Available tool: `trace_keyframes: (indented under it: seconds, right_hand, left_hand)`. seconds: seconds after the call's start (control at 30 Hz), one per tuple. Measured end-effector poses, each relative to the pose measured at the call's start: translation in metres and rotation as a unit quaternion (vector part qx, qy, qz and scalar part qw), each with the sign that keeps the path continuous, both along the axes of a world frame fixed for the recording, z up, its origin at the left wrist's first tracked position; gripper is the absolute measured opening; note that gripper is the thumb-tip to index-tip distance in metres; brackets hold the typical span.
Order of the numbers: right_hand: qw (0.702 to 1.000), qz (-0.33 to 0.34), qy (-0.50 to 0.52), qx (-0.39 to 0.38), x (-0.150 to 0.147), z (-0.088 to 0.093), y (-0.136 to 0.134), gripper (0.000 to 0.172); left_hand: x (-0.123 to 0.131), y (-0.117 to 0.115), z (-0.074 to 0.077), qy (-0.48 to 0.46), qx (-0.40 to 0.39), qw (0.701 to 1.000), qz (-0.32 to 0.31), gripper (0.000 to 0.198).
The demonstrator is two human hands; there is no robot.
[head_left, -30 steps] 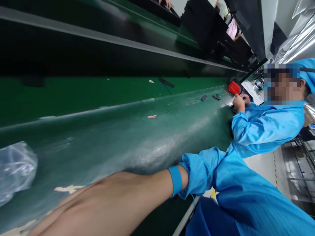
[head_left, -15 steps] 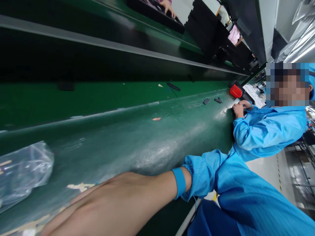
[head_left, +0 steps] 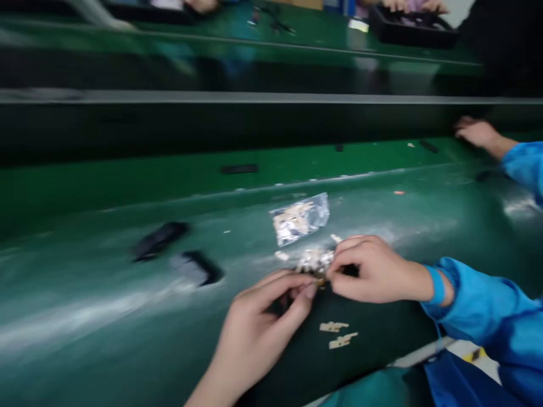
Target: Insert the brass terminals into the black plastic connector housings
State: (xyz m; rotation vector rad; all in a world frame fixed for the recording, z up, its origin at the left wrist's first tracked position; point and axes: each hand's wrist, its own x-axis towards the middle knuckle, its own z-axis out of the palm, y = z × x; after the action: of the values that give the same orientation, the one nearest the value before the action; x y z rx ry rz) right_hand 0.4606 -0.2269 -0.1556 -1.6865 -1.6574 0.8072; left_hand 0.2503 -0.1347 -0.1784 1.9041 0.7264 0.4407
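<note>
My left hand (head_left: 263, 322) has its thumb and forefinger pinched at a small brass-coloured part (head_left: 321, 282). Opposite it, my right hand (head_left: 373, 271), with a blue wristband, is closed with its fingertips at the same part. Blur hides the part's exact shape. Just behind the fingertips lies a pile of small pale and silvery pieces (head_left: 314, 259). Two flat cream-coloured pieces (head_left: 343, 341) rest on the table in front of my hands. A clear plastic bag (head_left: 299, 219) with more pale pieces inside lies beyond the pile.
Two dark objects (head_left: 159, 242) lie on the green table (head_left: 106, 316) to the left. A black strip (head_left: 240, 169) sits near the back ledge. At right, a co-worker's hand (head_left: 479, 134) reaches to the back. Other people's hands are over a black tray (head_left: 413, 28) across the divider.
My view has swung from the right side towards the work in front of me. Both hands now show, meeting at the brass-coloured part. The co-worker's arm now stretches towards the back ledge.
</note>
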Motion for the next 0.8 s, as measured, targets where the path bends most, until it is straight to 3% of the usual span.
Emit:
trace_keyframes:
  seconds: [0.17, 0.37, 0.63, 0.8]
  right_hand:
    - [0.997, -0.016, -0.02, 0.076, -0.008, 0.0, -0.009, 0.015]
    - [0.998, -0.006, -0.049, 0.046, -0.014, 0.0, -0.013, 0.018]
    - [0.998, 0.016, -0.051, 0.042, -0.013, -0.003, -0.013, 0.022]
    - [1.0, 0.012, 0.017, 0.016, -0.01, -0.006, -0.01, 0.018]
  left_hand:
    - [0.008, -0.003, 0.006, -0.017, 0.001, 1.0, 0.024, 0.013]
    - [0.009, -0.008, 0.006, -0.038, 0.014, 0.999, -0.007, 0.011]
    - [0.012, -0.011, 0.006, -0.042, 0.11, 0.99, -0.074, 0.011]
    - [0.013, -0.012, 0.006, -0.049, 0.077, 0.993, -0.077, 0.013]
